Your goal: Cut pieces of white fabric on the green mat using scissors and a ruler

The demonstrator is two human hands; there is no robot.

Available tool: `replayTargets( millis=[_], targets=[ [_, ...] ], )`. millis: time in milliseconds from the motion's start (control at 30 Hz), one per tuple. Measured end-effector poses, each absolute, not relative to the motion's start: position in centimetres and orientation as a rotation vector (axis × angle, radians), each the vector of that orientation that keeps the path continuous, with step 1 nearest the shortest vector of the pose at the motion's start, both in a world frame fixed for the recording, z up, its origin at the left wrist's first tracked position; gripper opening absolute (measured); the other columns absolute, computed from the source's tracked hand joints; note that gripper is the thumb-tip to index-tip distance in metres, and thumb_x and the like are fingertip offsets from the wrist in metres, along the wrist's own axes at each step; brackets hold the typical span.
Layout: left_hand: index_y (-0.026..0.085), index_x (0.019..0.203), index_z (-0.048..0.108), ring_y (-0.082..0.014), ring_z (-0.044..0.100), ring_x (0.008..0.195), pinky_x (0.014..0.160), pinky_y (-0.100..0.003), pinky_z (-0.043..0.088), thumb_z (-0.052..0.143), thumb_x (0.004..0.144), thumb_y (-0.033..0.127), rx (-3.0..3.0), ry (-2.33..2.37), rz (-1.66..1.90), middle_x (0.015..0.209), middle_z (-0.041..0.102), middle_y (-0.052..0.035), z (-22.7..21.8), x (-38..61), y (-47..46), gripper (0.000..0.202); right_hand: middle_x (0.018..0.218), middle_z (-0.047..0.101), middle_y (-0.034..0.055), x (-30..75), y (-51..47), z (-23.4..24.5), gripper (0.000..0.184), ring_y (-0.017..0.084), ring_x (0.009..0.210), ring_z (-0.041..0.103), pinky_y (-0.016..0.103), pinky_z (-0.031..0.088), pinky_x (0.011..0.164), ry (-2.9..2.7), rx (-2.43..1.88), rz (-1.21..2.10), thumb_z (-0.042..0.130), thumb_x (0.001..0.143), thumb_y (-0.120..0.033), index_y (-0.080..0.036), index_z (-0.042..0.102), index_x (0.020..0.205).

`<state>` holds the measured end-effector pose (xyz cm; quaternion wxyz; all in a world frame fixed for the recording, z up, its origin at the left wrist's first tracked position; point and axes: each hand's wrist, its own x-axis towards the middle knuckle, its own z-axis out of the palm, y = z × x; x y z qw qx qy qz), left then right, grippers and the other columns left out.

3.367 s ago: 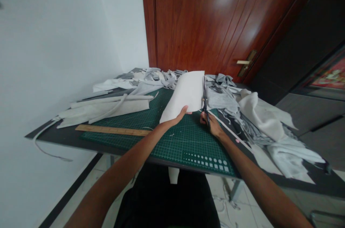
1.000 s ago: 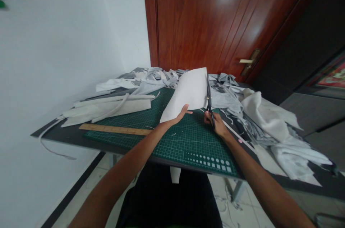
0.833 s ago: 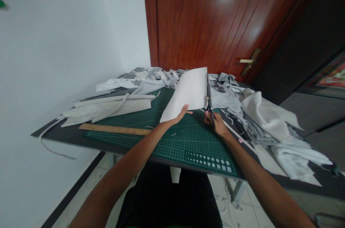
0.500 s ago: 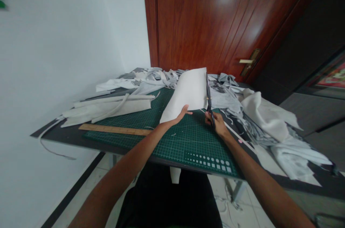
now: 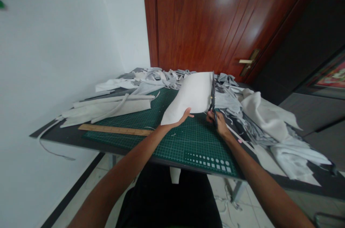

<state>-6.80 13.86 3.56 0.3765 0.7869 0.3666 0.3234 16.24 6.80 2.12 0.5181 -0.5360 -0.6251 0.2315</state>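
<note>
A piece of white fabric [image 5: 192,91] is lifted above the green cutting mat [image 5: 188,141], its near left corner drooping. My left hand [image 5: 184,117] grips its near edge, thumb on top and the other fingers mostly hidden beneath. In my right hand [image 5: 219,122] are black-handled scissors [image 5: 213,98], fingers wrapped through the handles. The blades point away from me and lie along the right edge of the fabric, apart at least near the handles. A wooden ruler [image 5: 115,130] rests on the mat's left side.
White fabric strips [image 5: 118,107] lie left of the mat. Grey and white scraps [image 5: 153,77] are heaped along the back, before a brown door [image 5: 199,23]. More fabric [image 5: 266,116] covers the table's right side. A white wall [image 5: 67,41] borders the left.
The white fabric has shifted right and a little lower, with my left hand moving slightly right. The scissors and my right hand have also moved slightly right, and the blades look more upright.
</note>
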Motion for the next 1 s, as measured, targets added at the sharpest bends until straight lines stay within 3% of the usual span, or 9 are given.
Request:
replayTargets(
  millis=[233,600,1000],
  targets=[
    [0.029,0.097,0.083,-0.0217,0.064,0.125,0.125,-0.028,0.033,0.053,0.097,0.057,2.021,0.922,0.808,0.122,0.076,0.0075,3.5,-6.7,13.5,0.042,0.058,0.04,-0.0018,16.7,7.2,1.5,0.06,0.016,0.056,0.038,0.032,0.035,0.055,-1.484,-1.266,0.582,0.047,0.087,-0.079,-0.025,0.041,0.062],
    [0.028,0.093,0.083,-0.0223,0.067,0.121,0.122,-0.03,0.038,0.054,0.095,0.061,2.024,0.913,0.747,0.116,0.078,0.0061,3.4,-6.5,13.3,0.044,0.061,0.039,-0.0025,17.7,8.0,0.8,0.059,0.016,0.057,0.039,0.031,0.034,0.055,-1.459,-1.226,0.62,0.044,0.086,-0.081,-0.026,0.038,0.067],
    [0.028,0.093,0.084,-0.0216,0.068,0.119,0.122,-0.028,0.039,0.055,0.096,0.054,2.019,0.89,0.767,0.117,0.077,0.0073,3.5,-6.4,13.3,0.039,0.062,0.04,-0.002,17.4,7.7,1.3,0.058,0.016,0.059,0.038,0.032,0.034,0.057,-1.493,-1.238,0.628,0.045,0.086,-0.08,-0.025,0.042,0.067]
  ],
)
